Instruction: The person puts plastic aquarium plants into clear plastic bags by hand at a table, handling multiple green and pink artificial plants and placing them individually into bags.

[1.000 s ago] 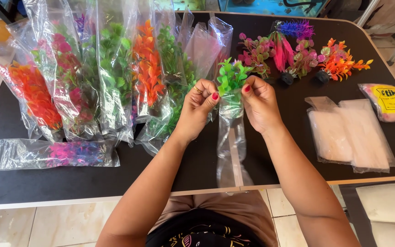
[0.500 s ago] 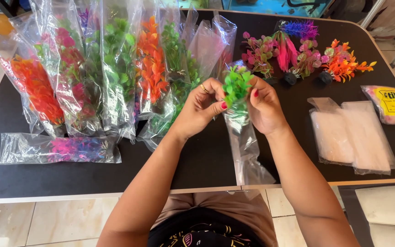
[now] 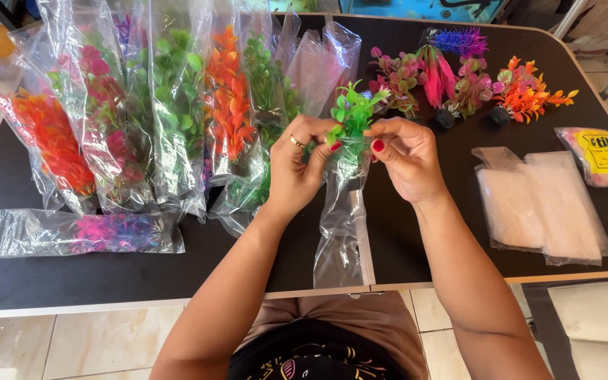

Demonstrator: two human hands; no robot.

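Our left hand [image 3: 297, 169] and right hand [image 3: 406, 158] pinch the bag [image 3: 343, 211] mouth around the green plant [image 3: 352, 116]; best grip evenly.

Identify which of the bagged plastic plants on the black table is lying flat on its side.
The pink and purple plastic plant in a clear bag, nearest the table's front-left edge; the other bagged plants stand propped upright behind it.

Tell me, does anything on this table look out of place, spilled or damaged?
Nothing looks spilled or damaged. One bagged pink and purple plant lies flat, apart from the leaning row of bagged plants. Both hands, left hand and right hand, hold the green plant at a clear bag.
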